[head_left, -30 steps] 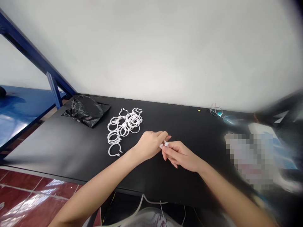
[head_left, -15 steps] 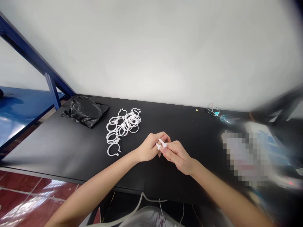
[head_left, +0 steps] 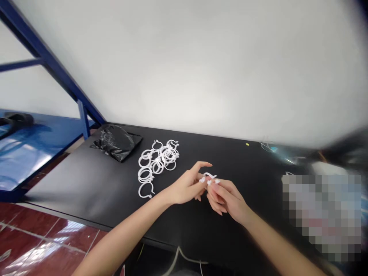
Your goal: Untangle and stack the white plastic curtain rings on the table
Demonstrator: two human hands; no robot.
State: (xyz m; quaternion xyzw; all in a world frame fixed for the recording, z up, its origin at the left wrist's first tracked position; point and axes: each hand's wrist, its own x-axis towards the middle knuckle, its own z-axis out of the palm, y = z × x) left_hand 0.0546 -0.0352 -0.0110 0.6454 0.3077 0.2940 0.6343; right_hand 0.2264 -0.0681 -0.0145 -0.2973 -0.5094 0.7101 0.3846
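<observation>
My left hand [head_left: 192, 184] and my right hand [head_left: 227, 196] meet above the black table. Between them is a white plastic ring clip [head_left: 209, 175], its curved band showing over the fingertips. Thumb and fingers of the right hand pinch small white end pieces of it. The left thumb presses on another white end, while the left index finger is stretched out. How much of the clip lies behind the fingers is hidden. To the left, several similar white open rings [head_left: 146, 188] lie in a loose pile on the table.
A crumpled black plastic bag [head_left: 116, 142] lies at the table's back left. Blue metal framing [head_left: 57, 73] rises at the left, beside a blue surface [head_left: 54, 132]. A small yellow spot [head_left: 247, 144] and clear, shiny items [head_left: 283, 157] are toward the back right. A blurred-out area covers the right side.
The view has shifted a little left. My hands have turned and opened slightly around the clip; the left index finger is now extended, and the clip's curved band shows.
</observation>
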